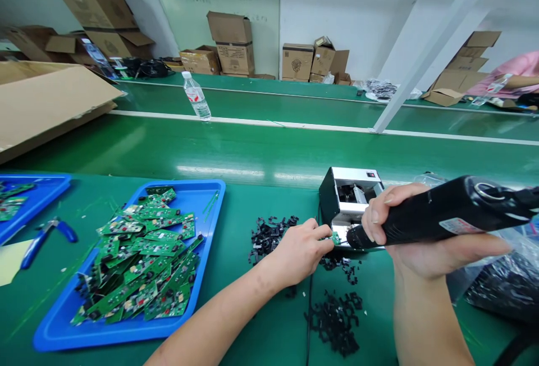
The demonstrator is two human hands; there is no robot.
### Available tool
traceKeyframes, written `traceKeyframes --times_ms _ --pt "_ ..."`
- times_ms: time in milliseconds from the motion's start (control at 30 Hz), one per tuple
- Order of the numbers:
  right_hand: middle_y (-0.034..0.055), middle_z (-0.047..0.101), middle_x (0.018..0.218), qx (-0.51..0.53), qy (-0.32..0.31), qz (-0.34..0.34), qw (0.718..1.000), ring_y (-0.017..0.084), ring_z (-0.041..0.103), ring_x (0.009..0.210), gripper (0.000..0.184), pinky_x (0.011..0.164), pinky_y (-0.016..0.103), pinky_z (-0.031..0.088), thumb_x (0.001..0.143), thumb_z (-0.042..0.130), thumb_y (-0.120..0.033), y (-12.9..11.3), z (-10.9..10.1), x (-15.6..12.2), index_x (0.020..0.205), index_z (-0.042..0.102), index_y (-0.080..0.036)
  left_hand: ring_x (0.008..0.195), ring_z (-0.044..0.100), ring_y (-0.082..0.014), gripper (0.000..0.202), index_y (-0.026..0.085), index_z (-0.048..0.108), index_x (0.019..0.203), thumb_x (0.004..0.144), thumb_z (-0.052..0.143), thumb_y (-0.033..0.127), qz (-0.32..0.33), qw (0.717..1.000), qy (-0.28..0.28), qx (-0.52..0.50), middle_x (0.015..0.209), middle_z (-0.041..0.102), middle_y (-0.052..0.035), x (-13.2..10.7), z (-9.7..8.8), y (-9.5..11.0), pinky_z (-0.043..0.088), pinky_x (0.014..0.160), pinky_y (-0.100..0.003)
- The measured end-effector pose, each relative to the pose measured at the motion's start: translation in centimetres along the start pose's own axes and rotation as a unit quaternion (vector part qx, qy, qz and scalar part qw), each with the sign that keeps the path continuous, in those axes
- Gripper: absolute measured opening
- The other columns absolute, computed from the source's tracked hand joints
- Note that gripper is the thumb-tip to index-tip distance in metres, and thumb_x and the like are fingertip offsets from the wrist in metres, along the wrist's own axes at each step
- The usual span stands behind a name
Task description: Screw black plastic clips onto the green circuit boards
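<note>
My right hand [404, 231] is wrapped round a black electric screwdriver [446, 211], held nearly level with its tip pointing left. The tip meets or nearly meets a small green circuit board [336, 238] that my left hand [301, 248] pinches between its fingers. Most of that board is hidden by my fingers. Just behind both hands stands a black and silver screw feeder [351, 197]. Small black plastic parts [269, 237] lie heaped beside my left hand, and another pile of black parts [337, 321] lies nearer to me.
A blue tray [214, 214] full of green circuit boards stands at the left. Farther left are blue-handled cutters [36, 248] and a second blue tray [63, 182]. A water bottle [196, 96] stands behind. Plastic bags [505, 282] lie at the right; a grey post [416, 68] rises beyond.
</note>
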State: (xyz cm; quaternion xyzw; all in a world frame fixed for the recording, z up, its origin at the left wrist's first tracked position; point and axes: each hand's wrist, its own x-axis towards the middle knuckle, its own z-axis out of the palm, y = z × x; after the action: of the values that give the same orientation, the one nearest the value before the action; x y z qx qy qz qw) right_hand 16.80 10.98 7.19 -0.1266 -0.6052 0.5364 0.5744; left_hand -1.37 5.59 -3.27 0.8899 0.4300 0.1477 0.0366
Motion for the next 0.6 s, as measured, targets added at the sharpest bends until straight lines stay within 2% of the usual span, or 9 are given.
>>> traceKeyframes --times_ms 233,500,600 --pt "0.0008 0.068 0.069 0.015 -0.007 -0.001 1.000 0.012 0.055 0.037 0.069 0.033 0.025 0.042 0.072 0.064 -0.085 0.60 0.00 -0.13 0.093 0.076 -0.021 0.091 0.051 -0.0196 0.021 0.020 0.061 0.094 0.104 0.042 0.018 -0.003 1.000 -0.005 0.003 0.118 0.063 -0.0026 0.08 0.01 0.02 0.045 0.070 -0.035" --pt "0.0011 0.068 0.071 0.008 -0.009 0.003 1.000 0.012 0.055 0.038 0.071 0.034 0.026 0.042 0.072 0.060 -0.087 0.63 -0.09 -0.26 0.095 0.076 -0.021 0.091 0.052 -0.0195 0.019 0.021 0.062 0.096 0.103 0.044 0.017 -0.005 1.000 -0.006 -0.008 0.119 0.064 -0.0011 0.08 -0.43 0.05 0.046 0.071 -0.034" --pt "0.0016 0.066 0.069 0.003 0.024 0.006 1.000 0.012 0.053 0.036 0.074 0.032 0.026 0.040 0.072 0.057 -0.090 -0.04 -0.71 -0.34 0.094 0.077 -0.022 0.092 0.053 -0.0197 0.017 0.021 0.063 0.099 0.102 0.046 0.018 -0.004 1.000 -0.009 -0.015 0.120 0.064 -0.0012 0.06 -0.61 0.11 0.047 0.072 -0.034"
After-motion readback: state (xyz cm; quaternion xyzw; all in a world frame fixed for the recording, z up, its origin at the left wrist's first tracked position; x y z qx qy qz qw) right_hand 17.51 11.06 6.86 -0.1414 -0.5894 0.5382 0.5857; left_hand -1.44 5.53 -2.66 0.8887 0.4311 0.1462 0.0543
